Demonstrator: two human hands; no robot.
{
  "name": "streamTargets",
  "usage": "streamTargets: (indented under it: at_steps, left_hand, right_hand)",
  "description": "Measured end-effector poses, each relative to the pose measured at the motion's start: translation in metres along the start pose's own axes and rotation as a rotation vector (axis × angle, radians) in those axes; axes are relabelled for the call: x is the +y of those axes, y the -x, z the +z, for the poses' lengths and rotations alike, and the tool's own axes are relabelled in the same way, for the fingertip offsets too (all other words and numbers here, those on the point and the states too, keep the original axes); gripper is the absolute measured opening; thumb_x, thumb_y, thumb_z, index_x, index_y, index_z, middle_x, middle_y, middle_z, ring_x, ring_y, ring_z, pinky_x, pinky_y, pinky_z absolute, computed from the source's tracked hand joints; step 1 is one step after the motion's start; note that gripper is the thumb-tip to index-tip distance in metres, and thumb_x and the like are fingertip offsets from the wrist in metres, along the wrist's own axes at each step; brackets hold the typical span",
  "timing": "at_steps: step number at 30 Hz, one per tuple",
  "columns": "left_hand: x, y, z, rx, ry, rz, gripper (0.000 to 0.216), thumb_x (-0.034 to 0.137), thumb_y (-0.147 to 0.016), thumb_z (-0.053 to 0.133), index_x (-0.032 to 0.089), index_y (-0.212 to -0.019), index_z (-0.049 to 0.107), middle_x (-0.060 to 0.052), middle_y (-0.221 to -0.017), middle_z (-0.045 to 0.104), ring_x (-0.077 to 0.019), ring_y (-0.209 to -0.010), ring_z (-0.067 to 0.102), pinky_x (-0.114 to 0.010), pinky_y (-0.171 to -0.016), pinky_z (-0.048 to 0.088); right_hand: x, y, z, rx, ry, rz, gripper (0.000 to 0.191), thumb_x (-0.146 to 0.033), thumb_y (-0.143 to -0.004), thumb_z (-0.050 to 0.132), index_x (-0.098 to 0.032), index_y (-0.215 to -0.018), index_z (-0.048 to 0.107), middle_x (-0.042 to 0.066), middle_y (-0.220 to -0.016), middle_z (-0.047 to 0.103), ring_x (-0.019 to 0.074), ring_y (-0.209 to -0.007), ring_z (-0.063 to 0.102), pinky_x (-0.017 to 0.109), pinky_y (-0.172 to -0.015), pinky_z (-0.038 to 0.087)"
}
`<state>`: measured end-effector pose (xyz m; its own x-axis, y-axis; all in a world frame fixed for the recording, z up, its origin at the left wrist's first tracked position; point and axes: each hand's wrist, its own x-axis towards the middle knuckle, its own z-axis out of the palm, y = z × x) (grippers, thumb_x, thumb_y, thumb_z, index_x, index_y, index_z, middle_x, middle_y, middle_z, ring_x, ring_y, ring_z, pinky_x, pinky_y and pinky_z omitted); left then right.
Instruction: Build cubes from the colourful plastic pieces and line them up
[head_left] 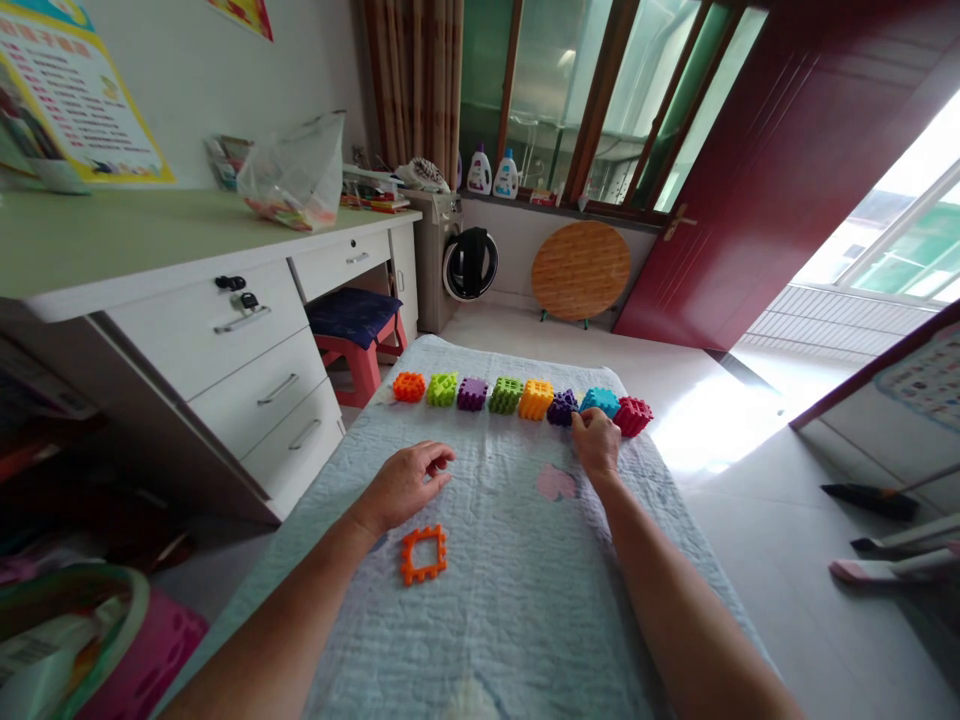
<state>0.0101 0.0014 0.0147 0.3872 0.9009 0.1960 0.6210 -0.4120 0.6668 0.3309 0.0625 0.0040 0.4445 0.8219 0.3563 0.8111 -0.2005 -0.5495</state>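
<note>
Stacks of notched plastic building panels form a row across the far part of the cloth. From left to right, these are the orange stack [409, 387], lime stack [442, 389], purple stack [472, 394], green stack [505, 395], yellow stack [535, 399], dark purple stack [562, 408], blue stack [600, 401] and red stack [634, 416]. My right hand [598, 442] has its fingers closed between the dark purple and blue stacks; its grip is hidden. A single orange square frame panel [405, 556] lies flat near me. Above it hovers my left hand [409, 482], empty, fingers loosely curled and apart from the thumb.
A pale blue quilted cloth [510, 600] covers the surface before me. To the left stand a white drawer desk [247, 365] and a pink basket [161, 640]. Beyond are a stool [356, 320], a washing machine [433, 260] and a round wooden tabletop [581, 268].
</note>
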Motion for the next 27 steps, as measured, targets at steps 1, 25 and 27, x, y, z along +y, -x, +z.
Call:
streamTargets:
  at_steps: [1,25,27]
  left_hand:
    - [0.000,0.000,0.000,0.000,0.006,-0.004,0.023,0.020,-0.075,0.056,0.020,-0.097,0.062,-0.003,-0.092,0.065,-0.0151,-0.073,0.059,-0.027,-0.074,0.049]
    - [-0.024,-0.005,0.013,0.060,0.207,-0.134,0.021,0.028,-0.075,0.056,0.016,-0.089,0.065,-0.003,-0.078,0.067,-0.0167,-0.072,0.061,-0.027,-0.068,0.049]
    - [-0.024,-0.005,0.014,0.059,0.206,-0.137,0.022,0.028,-0.075,0.055,0.016,-0.090,0.065,-0.003,-0.080,0.067,-0.0169,-0.073,0.062,-0.028,-0.069,0.049]
  right_hand:
    - [0.000,0.001,-0.003,-0.005,-0.008,-0.010,0.027,-0.038,-0.080,0.048,-0.018,-0.079,0.066,0.007,-0.066,0.067,0.0214,-0.065,0.061,0.030,-0.065,0.041]
    - [-0.107,0.150,-0.030,-0.858,-0.043,-0.978,0.032,-0.037,-0.068,0.068,-0.018,-0.091,0.059,0.006,-0.092,0.052,0.0202,-0.087,0.047,0.032,-0.078,0.041]
    - [-0.100,0.142,-0.031,-0.816,-0.046,-0.936,0.034,-0.033,-0.066,0.068,-0.018,-0.094,0.058,0.006,-0.095,0.051,0.0202,-0.088,0.046,0.032,-0.078,0.041]
